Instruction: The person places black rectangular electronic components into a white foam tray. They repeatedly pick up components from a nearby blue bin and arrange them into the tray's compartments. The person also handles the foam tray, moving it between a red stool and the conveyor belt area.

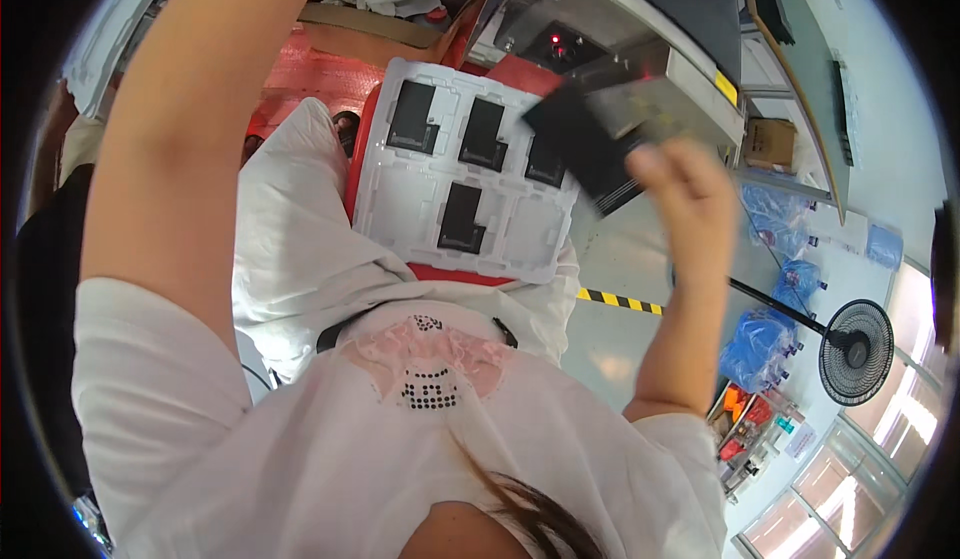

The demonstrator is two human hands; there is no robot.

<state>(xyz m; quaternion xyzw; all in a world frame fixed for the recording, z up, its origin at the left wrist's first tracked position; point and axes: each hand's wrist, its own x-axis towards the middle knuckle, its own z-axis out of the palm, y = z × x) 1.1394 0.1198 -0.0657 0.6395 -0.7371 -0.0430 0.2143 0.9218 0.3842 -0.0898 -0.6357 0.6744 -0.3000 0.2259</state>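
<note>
My right hand (pixel 682 181) is closed on the edge of a flat black battery-like piece (pixel 585 144), held tilted over the right side of a white plastic tray (pixel 392 204). Motion blurs the hand and the piece. Several similar black notched pieces lie in the tray's pockets, among them one at the far left (pixel 412 119) and one in the near middle (pixel 462 217). The held piece partly covers another at the far right (pixel 545 162). The near left and near right pockets show bare plastic. My left arm reaches past the top edge, its hand out of view.
The tray rests on something red (pixel 450 275) at my lap. Beyond it stands a metal machine (pixel 640 69) with a red light. A cardboard box (pixel 375 34) holds plastic wrapping at the far left. A black fan (pixel 856 352) and blue bags (pixel 760 344) stand at right.
</note>
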